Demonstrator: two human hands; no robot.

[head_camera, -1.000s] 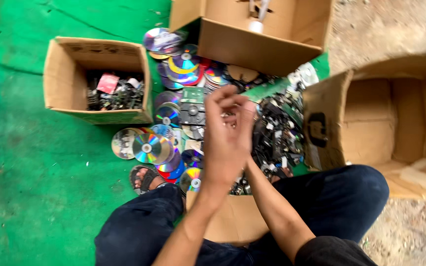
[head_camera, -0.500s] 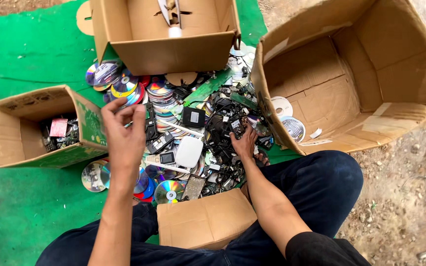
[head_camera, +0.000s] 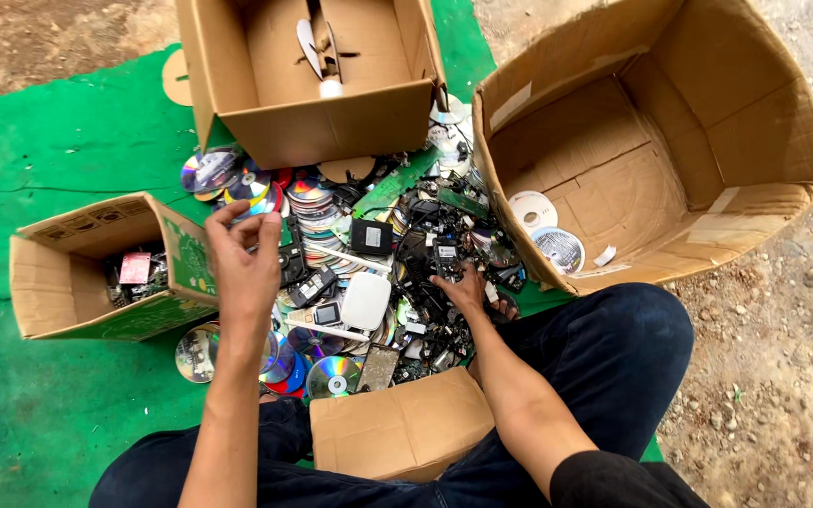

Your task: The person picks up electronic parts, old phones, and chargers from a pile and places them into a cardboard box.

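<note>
Below, a heap of discs and electronic scrap (head_camera: 378,254) is spread on a green mat (head_camera: 58,160), hemmed in by four cardboard boxes. The left hand (head_camera: 242,268) is raised above the heap, its grip pinched narrow on something too small to tell. The right hand (head_camera: 463,287) is pressed into the dark parts beside the large tipped box (head_camera: 708,132), where two discs (head_camera: 546,230) are lying; its grip cannot be told.

Soft, even daylight fills the sharp, bright head view, casting only faint shadows inside the cardboard boxes (head_camera: 317,80), while the discs (head_camera: 223,174) at centre left throw rainbow glare, the left hand (head_camera: 242,268) is slightly motion-blurred, and wide-angle distortion bends the frame's edges.
</note>
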